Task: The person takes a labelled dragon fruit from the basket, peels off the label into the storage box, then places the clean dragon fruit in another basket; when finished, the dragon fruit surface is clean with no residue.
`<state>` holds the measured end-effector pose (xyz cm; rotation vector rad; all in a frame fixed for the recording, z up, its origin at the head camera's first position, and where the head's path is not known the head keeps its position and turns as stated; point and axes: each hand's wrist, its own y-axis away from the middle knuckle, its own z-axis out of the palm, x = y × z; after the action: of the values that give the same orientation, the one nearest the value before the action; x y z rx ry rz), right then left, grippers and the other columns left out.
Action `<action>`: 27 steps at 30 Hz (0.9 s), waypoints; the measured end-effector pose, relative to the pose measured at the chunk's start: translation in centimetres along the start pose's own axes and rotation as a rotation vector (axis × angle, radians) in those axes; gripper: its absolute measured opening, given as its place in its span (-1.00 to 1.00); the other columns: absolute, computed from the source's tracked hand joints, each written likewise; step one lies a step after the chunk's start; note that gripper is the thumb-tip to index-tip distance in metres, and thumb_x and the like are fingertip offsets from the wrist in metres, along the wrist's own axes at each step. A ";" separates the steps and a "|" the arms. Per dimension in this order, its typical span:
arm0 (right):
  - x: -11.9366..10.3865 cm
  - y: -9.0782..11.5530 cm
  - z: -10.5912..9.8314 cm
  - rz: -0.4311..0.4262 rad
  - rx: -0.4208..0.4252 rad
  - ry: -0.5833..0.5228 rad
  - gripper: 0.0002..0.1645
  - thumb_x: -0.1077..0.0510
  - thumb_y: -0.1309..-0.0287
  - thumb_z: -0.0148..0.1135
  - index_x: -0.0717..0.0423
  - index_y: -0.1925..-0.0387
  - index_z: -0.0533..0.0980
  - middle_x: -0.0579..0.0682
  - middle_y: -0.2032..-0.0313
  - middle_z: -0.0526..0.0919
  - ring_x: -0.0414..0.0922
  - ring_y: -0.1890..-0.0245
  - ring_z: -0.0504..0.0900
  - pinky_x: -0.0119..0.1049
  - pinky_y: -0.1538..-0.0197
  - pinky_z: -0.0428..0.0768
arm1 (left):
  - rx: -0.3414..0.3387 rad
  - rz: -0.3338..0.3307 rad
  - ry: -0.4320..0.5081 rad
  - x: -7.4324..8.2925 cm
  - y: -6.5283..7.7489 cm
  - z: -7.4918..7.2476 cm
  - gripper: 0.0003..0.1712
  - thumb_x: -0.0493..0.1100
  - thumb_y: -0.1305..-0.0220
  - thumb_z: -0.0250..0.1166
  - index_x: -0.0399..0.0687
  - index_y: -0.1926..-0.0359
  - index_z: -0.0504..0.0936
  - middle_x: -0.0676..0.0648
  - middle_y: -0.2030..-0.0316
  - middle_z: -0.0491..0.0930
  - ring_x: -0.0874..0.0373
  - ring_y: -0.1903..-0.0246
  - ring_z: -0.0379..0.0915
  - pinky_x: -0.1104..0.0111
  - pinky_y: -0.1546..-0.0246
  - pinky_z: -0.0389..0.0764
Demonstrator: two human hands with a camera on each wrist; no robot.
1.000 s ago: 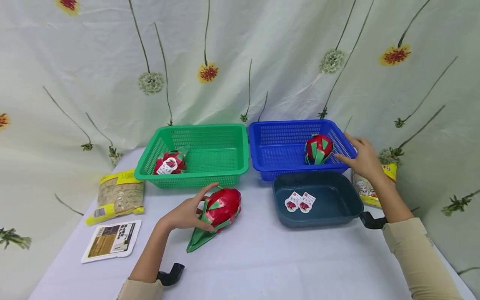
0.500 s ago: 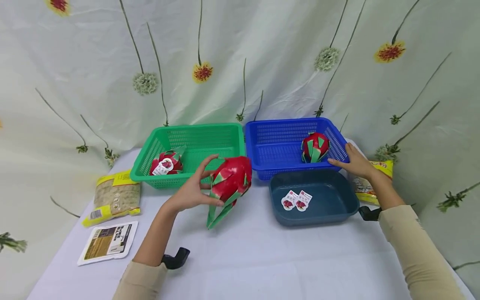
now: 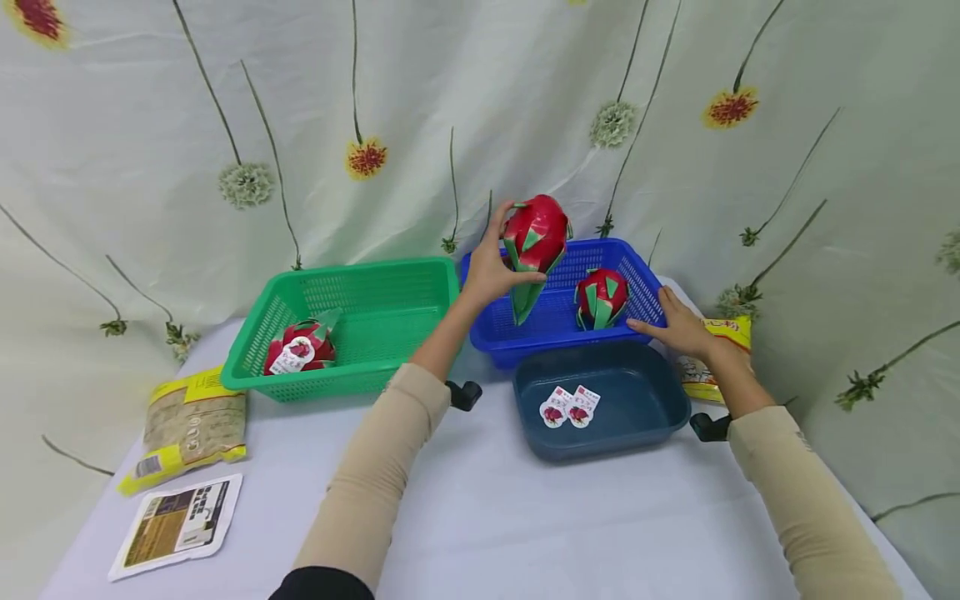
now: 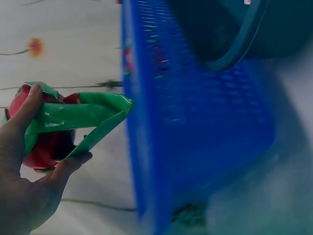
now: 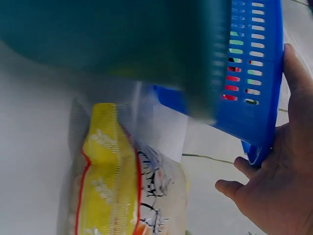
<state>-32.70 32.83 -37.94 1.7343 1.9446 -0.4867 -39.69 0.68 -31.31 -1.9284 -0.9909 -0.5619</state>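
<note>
My left hand (image 3: 491, 271) holds a red dragon fruit (image 3: 542, 233) with green leaves, raised over the left part of the blue basket (image 3: 495, 337). In the left wrist view, thumb and fingers span the dragon fruit (image 4: 49, 147), its long leaf tips pointing at the basket's rim. At the basket's front right corner, my right hand (image 3: 686, 329) grips the rim; the right wrist view shows the thumb and fingers around that blue edge (image 5: 266, 98). Another dragon fruit (image 3: 602, 298) sits inside the blue basket, towards its right side.
Left of it stands a green basket (image 3: 360, 379) holding a labelled dragon fruit (image 3: 302, 346). A dark teal tray (image 3: 600, 446) with two stickers (image 3: 568, 407) lies in front. Yellow bags (image 3: 198, 421) (image 3: 723, 333) flank the baskets; a flat white packet (image 3: 178, 525) lies front left.
My left hand has lifted the dragon fruit off the table and carried it right and up, over the blue basket. My right hand has closed in on that basket's corner.
</note>
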 end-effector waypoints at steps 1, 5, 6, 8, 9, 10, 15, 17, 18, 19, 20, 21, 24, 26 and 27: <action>0.0 -0.1 0.2 0.000 0.002 -0.005 0.24 -0.37 -0.10 0.02 0.20 -0.38 -0.46 0.27 -0.38 -0.43 0.35 -0.32 -0.25 0.38 -0.15 -0.04 | -0.008 -0.025 -0.024 -0.8 -0.4 0.8 0.29 0.01 0.24 0.56 0.27 -0.41 -0.13 -0.10 -0.25 0.23 0.02 -0.17 0.24 0.24 0.02 0.49; -0.3 -0.2 0.7 -0.007 0.011 -0.033 0.24 -0.36 -0.10 0.05 0.17 -0.39 -0.45 0.24 -0.39 -0.43 0.35 -0.32 -0.23 0.37 -0.16 -0.03 | -0.060 -0.147 -0.131 -3.8 -1.0 3.4 0.30 0.04 0.26 0.57 0.23 -0.41 -0.12 -0.13 -0.23 0.28 -0.09 -0.16 0.25 0.10 -0.08 0.38; -0.4 -0.3 0.8 -0.007 0.012 -0.039 0.25 -0.37 -0.09 0.05 0.16 -0.39 -0.45 0.23 -0.39 -0.43 0.35 -0.33 -0.23 0.37 -0.16 -0.02 | -0.076 -0.185 -0.146 -4.4 -0.9 3.9 0.30 0.04 0.26 0.57 0.25 -0.40 -0.12 -0.16 -0.21 0.30 -0.11 -0.15 0.26 0.08 -0.08 0.38; -0.4 -0.3 1.0 -0.005 0.016 -0.044 0.26 -0.38 -0.07 0.05 0.14 -0.39 -0.45 0.21 -0.40 -0.42 0.33 -0.33 -0.23 0.36 -0.16 -0.01 | -0.099 -0.258 -0.165 -5.3 -0.8 4.7 0.29 0.02 0.27 0.58 0.26 -0.39 -0.10 -0.22 -0.18 0.32 -0.16 -0.13 0.26 0.04 -0.07 0.38; -0.4 -0.4 1.1 -0.007 0.014 -0.045 0.26 -0.39 -0.07 0.04 0.14 -0.39 -0.45 0.21 -0.40 -0.43 0.34 -0.33 -0.24 0.36 -0.16 -0.01 | -0.114 -0.293 -0.169 -5.6 -0.7 5.1 0.28 0.02 0.26 0.57 0.27 -0.39 -0.10 -0.24 -0.17 0.32 -0.18 -0.13 0.25 0.03 -0.06 0.39; -0.3 -0.4 1.2 -0.003 0.015 -0.048 0.26 -0.40 -0.06 0.04 0.13 -0.39 -0.46 0.20 -0.40 -0.44 0.33 -0.33 -0.24 0.36 -0.16 -0.02 | -0.129 -0.328 -0.172 -5.9 -0.5 5.4 0.27 0.01 0.25 0.57 0.29 -0.38 -0.11 -0.26 -0.17 0.31 -0.19 -0.13 0.24 0.03 -0.05 0.40; -0.1 -0.4 1.2 0.009 0.022 -0.046 0.27 -0.42 -0.05 0.04 0.12 -0.39 -0.46 0.18 -0.40 -0.45 0.32 -0.34 -0.26 0.36 -0.16 -0.02 | -0.239 -0.458 -0.165 -6.5 0.1 6.5 0.27 -0.01 0.20 0.55 0.34 -0.39 -0.15 -0.32 -0.19 0.23 -0.22 -0.16 0.19 0.02 -0.06 0.40; 0.0 -0.3 1.2 0.014 0.029 -0.038 0.27 -0.42 -0.05 0.04 0.12 -0.39 -0.45 0.17 -0.40 -0.43 0.31 -0.34 -0.26 0.36 -0.16 -0.02 | -0.281 -0.498 -0.141 -6.5 0.1 6.5 0.26 -0.02 0.18 0.54 0.33 -0.39 -0.16 -0.34 -0.21 0.20 -0.24 -0.18 0.17 0.02 -0.06 0.40; 0.0 -0.3 1.2 0.015 0.032 -0.035 0.27 -0.42 -0.05 0.04 0.11 -0.39 -0.45 0.17 -0.40 -0.43 0.31 -0.34 -0.25 0.36 -0.16 -0.02 | -0.306 -0.517 -0.125 -6.4 0.1 6.4 0.25 -0.03 0.16 0.53 0.32 -0.40 -0.17 -0.35 -0.21 0.18 -0.25 -0.18 0.16 0.02 -0.05 0.41; 0.1 -0.4 1.2 0.017 0.034 -0.031 0.27 -0.42 -0.05 0.04 0.11 -0.39 -0.46 0.17 -0.40 -0.43 0.31 -0.34 -0.25 0.36 -0.16 -0.02 | -0.332 -0.538 -0.097 -6.2 0.0 6.3 0.25 -0.04 0.14 0.52 0.31 -0.40 -0.18 -0.35 -0.23 0.15 -0.27 -0.19 0.14 0.00 -0.02 0.43; 0.2 -0.3 1.1 0.021 0.035 -0.032 0.27 -0.41 -0.05 0.04 0.11 -0.39 -0.46 0.17 -0.40 -0.44 0.31 -0.34 -0.25 0.36 -0.16 -0.02 | -0.359 -0.556 -0.067 -6.1 -0.1 6.1 0.24 -0.07 0.12 0.51 0.32 -0.40 -0.20 -0.35 -0.24 0.11 -0.27 -0.19 0.13 0.00 0.00 0.45; 0.2 -0.3 1.1 0.024 0.038 -0.031 0.26 -0.41 -0.06 0.04 0.10 -0.39 -0.46 0.16 -0.40 -0.44 0.31 -0.34 -0.25 0.35 -0.16 -0.01 | -0.388 -0.579 -0.024 -6.0 -0.2 5.9 0.24 -0.11 0.09 0.50 0.33 -0.40 -0.22 -0.34 -0.27 0.06 -0.28 -0.21 0.10 -0.02 0.03 0.47; 0.4 -0.3 0.9 0.032 0.045 -0.034 0.25 -0.39 -0.07 0.04 0.09 -0.39 -0.46 0.15 -0.40 -0.44 0.31 -0.34 -0.25 0.35 -0.16 -0.01 | -0.473 -0.635 0.103 -5.9 -0.8 5.6 0.26 -0.28 0.04 0.45 0.39 -0.40 -0.27 -0.28 -0.31 -0.07 -0.28 -0.23 0.06 -0.07 0.11 0.50; 0.6 -0.3 0.8 0.034 0.050 -0.039 0.25 -0.39 -0.07 0.05 0.09 -0.39 -0.46 0.16 -0.40 -0.44 0.30 -0.34 -0.25 0.35 -0.17 -0.01 | -0.501 -0.666 0.185 -5.9 -1.1 5.7 0.28 -0.41 0.02 0.39 0.43 -0.40 -0.29 -0.24 -0.34 -0.14 -0.27 -0.25 0.03 -0.09 0.12 0.49; 0.7 -0.3 0.8 0.034 0.051 -0.042 0.26 -0.39 -0.06 0.06 0.10 -0.40 -0.46 0.16 -0.40 -0.43 0.30 -0.34 -0.24 0.34 -0.17 -0.01 | -0.506 -0.679 0.228 -6.0 -1.3 5.8 0.29 -0.46 0.02 0.36 0.45 -0.40 -0.30 -0.23 -0.35 -0.17 -0.27 -0.26 0.02 -0.09 0.11 0.48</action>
<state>-32.97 32.86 -39.03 1.7710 1.8862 -0.5609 -44.18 3.58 -37.85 -1.8496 -1.4513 -1.5048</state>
